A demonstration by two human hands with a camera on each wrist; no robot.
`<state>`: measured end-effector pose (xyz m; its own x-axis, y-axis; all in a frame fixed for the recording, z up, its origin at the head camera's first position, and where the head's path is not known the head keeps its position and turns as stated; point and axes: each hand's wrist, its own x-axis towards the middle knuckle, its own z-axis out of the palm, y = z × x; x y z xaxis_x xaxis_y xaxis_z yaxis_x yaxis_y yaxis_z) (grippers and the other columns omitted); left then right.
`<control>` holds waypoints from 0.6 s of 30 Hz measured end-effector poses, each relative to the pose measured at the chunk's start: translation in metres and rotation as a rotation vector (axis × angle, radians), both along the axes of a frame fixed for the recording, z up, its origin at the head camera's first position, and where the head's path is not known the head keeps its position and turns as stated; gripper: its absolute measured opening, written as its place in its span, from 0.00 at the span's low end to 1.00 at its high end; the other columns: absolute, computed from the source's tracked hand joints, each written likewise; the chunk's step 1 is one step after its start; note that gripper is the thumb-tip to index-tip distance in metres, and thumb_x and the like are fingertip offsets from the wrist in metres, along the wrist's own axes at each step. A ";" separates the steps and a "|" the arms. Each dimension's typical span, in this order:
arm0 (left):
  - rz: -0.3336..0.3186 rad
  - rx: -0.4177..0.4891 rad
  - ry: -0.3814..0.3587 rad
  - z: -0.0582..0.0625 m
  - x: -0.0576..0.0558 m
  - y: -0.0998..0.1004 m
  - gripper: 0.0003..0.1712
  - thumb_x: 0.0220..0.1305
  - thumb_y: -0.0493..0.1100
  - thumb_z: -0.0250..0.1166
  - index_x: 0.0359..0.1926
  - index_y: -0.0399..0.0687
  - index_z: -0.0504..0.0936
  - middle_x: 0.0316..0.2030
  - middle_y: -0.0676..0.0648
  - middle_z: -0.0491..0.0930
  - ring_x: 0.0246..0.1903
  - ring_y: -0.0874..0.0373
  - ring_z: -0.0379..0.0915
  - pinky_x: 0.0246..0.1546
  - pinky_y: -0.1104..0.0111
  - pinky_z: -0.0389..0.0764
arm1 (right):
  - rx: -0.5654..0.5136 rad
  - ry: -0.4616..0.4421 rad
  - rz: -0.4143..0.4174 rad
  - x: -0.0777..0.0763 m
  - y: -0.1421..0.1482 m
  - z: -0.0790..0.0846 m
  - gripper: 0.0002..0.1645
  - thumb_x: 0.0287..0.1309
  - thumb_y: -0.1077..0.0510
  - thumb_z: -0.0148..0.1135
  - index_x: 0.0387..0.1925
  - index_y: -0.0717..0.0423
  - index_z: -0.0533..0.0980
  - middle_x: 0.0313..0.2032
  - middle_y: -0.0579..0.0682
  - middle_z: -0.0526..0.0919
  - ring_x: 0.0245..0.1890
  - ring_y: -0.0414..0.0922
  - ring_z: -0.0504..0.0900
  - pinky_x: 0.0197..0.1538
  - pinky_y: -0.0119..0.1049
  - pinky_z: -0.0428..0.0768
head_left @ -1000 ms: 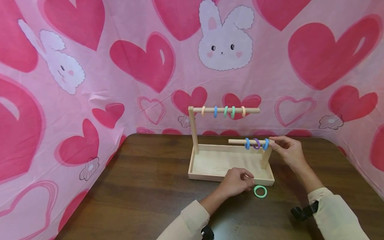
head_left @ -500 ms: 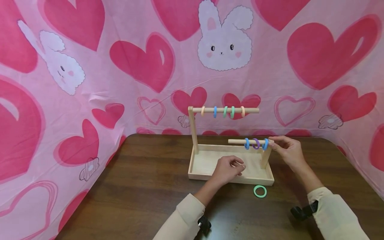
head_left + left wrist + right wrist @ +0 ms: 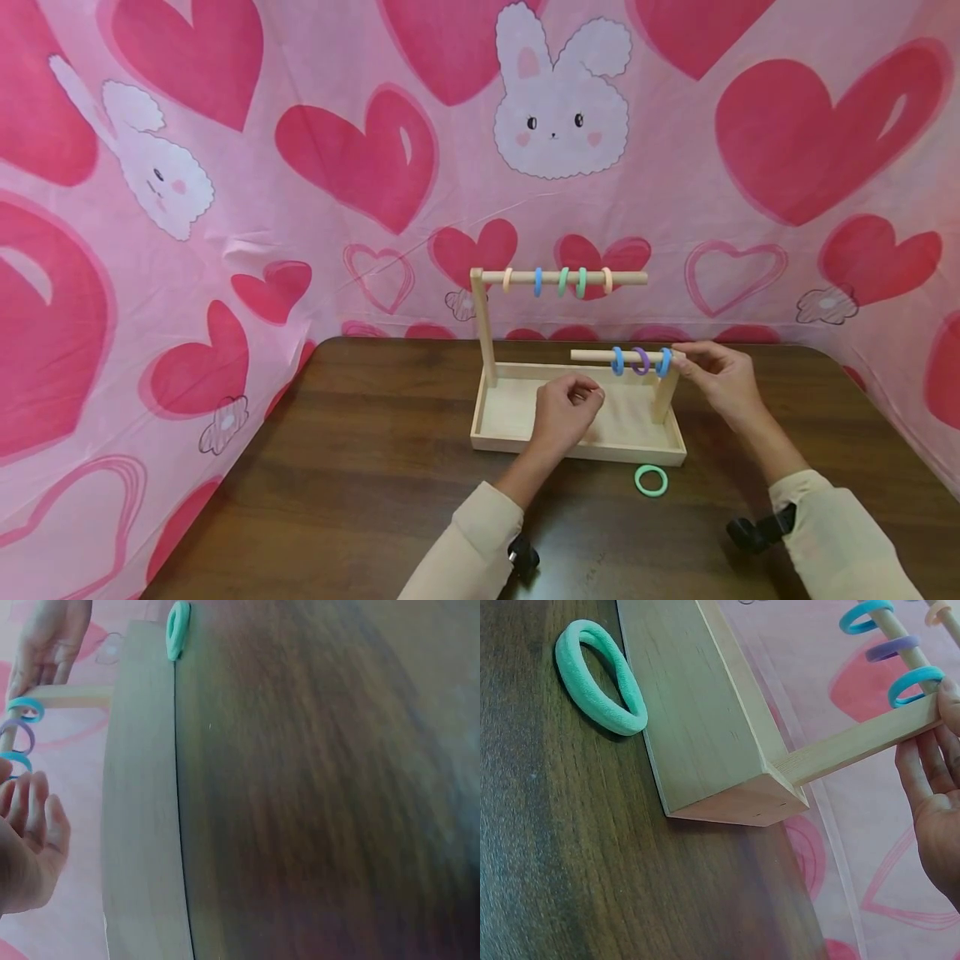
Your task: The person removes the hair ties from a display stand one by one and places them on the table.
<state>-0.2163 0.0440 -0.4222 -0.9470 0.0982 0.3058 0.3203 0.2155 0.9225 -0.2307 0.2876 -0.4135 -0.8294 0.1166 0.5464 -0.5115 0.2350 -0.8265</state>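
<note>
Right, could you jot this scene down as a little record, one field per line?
Tray: wooden, on a brown table
Upper bar: five rings, peach, blue, green, green, peach
Lower bar: three rings, blue, purple, blue
Loose ring: green, on the table, by the tray's near side
Left hand: over the tray, fingers loosely curled
Right hand: holds the short post's top
Backdrop: pink, patterned

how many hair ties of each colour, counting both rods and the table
Green hair ties: 3
Blue hair ties: 3
Peach hair ties: 2
Purple hair tie: 1
Total: 9
</note>
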 end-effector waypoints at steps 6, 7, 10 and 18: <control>0.070 -0.003 0.099 -0.002 -0.002 0.007 0.04 0.57 0.40 0.70 0.32 0.43 0.88 0.25 0.44 0.87 0.21 0.77 0.70 0.27 0.82 0.75 | 0.024 -0.016 -0.018 0.001 0.002 0.001 0.14 0.58 0.75 0.66 0.43 0.61 0.86 0.29 0.24 0.86 0.28 0.23 0.78 0.29 0.18 0.73; 0.080 -0.007 0.108 -0.002 -0.002 0.008 0.04 0.57 0.40 0.70 0.32 0.43 0.88 0.25 0.44 0.87 0.21 0.77 0.70 0.26 0.82 0.75 | 0.024 -0.016 -0.016 0.001 0.001 0.001 0.14 0.58 0.75 0.66 0.43 0.60 0.87 0.29 0.24 0.86 0.28 0.23 0.78 0.29 0.18 0.73; 0.109 -0.031 0.125 -0.003 -0.003 0.010 0.04 0.56 0.41 0.71 0.32 0.45 0.88 0.24 0.46 0.87 0.21 0.77 0.70 0.25 0.82 0.74 | -0.001 -0.010 0.016 0.001 0.001 0.001 0.15 0.58 0.75 0.66 0.43 0.59 0.87 0.31 0.25 0.87 0.30 0.23 0.81 0.33 0.17 0.77; 0.166 -0.034 0.177 -0.003 -0.004 0.020 0.07 0.55 0.42 0.73 0.33 0.44 0.88 0.23 0.47 0.87 0.20 0.75 0.74 0.26 0.84 0.75 | -0.002 -0.013 -0.001 0.000 0.000 0.000 0.16 0.58 0.75 0.66 0.42 0.57 0.87 0.31 0.24 0.87 0.29 0.23 0.80 0.32 0.17 0.76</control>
